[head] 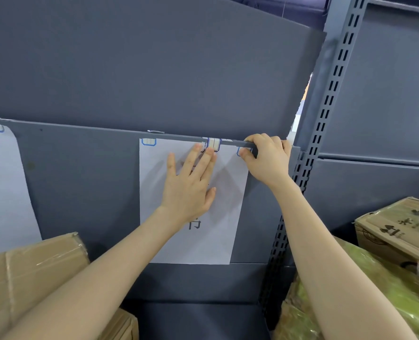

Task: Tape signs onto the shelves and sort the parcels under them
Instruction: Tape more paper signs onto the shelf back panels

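Two hands work on one sheet. The right hand (267,158) grips the shelf edge (179,136) in the centre right of the frame. Its fingers curl over the top of the lip and its thumb (247,156) bears on the right tape piece (238,151) at the corner of the sign (218,241). This looks like folding the tape over the lip so it bites on both faces.

The left hand (189,187) lies flat and uncurled on the paper. Its fingertips (209,151) reach the middle tape piece (214,143), probably to rub it down while the palm keeps the sheet from sliding or skewing. A left tape piece (149,141) already holds the other top corner.

The sign hangs below the shelf edge at centre frame, its lower half loose against the grey back panel (81,192). Another sign (4,187) is taped at the left edge of the frame.

Cardboard boxes (31,278) sit at lower left. At lower right are a printed carton (400,231) and a green wrapped parcel (350,303). None has clearly been sorted under this sign yet.
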`<act>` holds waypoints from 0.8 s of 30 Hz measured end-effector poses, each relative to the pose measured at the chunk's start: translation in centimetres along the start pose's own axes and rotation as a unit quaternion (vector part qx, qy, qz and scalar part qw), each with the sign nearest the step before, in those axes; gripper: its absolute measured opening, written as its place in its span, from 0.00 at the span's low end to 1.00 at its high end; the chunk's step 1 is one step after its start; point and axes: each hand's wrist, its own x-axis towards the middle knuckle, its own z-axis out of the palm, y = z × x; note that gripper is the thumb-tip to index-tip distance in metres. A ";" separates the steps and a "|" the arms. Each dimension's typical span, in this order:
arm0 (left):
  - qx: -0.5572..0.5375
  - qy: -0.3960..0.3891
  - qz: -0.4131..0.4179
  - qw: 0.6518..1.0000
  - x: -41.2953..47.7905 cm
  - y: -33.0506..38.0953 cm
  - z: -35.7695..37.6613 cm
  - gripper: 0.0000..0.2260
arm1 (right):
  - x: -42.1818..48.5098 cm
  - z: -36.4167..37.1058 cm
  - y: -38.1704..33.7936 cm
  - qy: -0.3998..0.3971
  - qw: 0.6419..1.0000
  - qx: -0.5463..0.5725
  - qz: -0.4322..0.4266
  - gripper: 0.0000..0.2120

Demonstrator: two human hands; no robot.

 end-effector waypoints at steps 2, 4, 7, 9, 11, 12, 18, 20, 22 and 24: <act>0.006 -0.008 -0.001 1.000 0.2 0.0 -0.2 0.27 | 0.1 0.0 -0.1 0.001 1.000 0.004 0.004 0.14; 0.008 -0.010 -0.003 1.000 0.3 0.2 -0.6 0.27 | 0.0 0.0 -0.1 -0.001 1.000 0.003 0.007 0.14; -0.007 -0.005 -0.016 1.000 -0.1 0.6 -1.0 0.28 | -0.1 -0.2 -0.1 0.000 1.000 0.004 0.005 0.14; -0.029 0.015 -0.021 0.999 0.0 0.5 -0.8 0.28 | -0.1 -0.2 -0.1 -0.001 1.000 0.004 0.006 0.14; -0.042 0.031 -0.024 0.998 0.5 0.0 -0.5 0.28 | -0.2 -0.1 -0.1 0.001 1.000 0.002 0.004 0.14; -0.042 0.036 -0.024 0.998 0.9 -0.2 -0.4 0.29 | -0.2 -0.1 -0.1 0.002 1.000 0.002 0.003 0.14; -0.004 0.036 -0.026 0.999 1.6 -0.1 0.9 0.30 | 0.1 0.3 0.0 0.009 1.000 -0.008 0.002 0.14; 0.002 0.044 -0.029 0.999 1.6 -0.2 1.3 0.30 | 0.1 0.4 0.0 0.011 1.000 -0.009 0.002 0.13; -0.002 0.058 -0.028 0.998 1.7 -0.1 1.3 0.30 | 0.1 0.3 0.0 0.011 1.000 -0.006 0.002 0.13; -0.014 0.066 -0.031 0.997 1.7 0.2 1.3 0.30 | 0.0 0.2 0.0 0.011 1.000 -0.002 0.001 0.13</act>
